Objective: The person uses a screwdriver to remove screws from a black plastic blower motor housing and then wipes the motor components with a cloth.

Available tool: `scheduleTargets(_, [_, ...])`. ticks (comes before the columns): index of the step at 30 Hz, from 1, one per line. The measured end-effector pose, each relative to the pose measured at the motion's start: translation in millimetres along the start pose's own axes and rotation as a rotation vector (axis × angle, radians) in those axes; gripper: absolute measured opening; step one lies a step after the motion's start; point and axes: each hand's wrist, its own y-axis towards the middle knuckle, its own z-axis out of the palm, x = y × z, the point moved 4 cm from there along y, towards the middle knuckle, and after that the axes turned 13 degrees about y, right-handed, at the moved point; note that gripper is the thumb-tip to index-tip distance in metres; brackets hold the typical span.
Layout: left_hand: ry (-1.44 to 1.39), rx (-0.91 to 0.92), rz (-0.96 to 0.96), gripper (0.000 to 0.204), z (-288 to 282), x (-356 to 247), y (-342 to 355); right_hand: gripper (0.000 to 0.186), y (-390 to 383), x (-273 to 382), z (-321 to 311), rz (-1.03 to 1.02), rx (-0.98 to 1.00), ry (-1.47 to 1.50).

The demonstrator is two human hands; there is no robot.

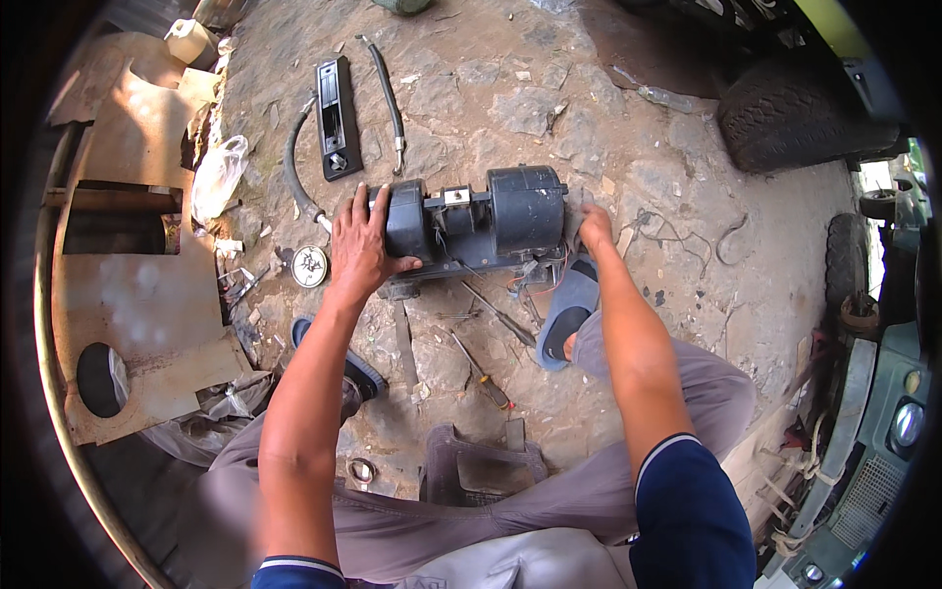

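Black twin-drum blower (pixel 528 209) sits well inside the stone floor (pixel 456 113)'s side edges; the left hand (pixel 359 240) clasps its left end; whether the right hand (pixel 595 228), at its right end, grips, I cannot tell.

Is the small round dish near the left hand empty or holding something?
Holding something: small dark pieces show inside the pale rim of the dish. They are too small to identify.
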Motion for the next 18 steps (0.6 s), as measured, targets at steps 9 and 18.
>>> scheduleTargets(9, [-0.016,-0.053,0.050,0.123,1.1,-6.1,2.0,0.037,-38.2,116.2,-159.5,-0.205,-0.451,0.236])
scheduleTargets(18, [-0.023,-0.005,0.008,0.123,-4.8,21.8,-16.9,0.040,-151.8,316.8,-346.3,-0.668,-0.768,0.634])
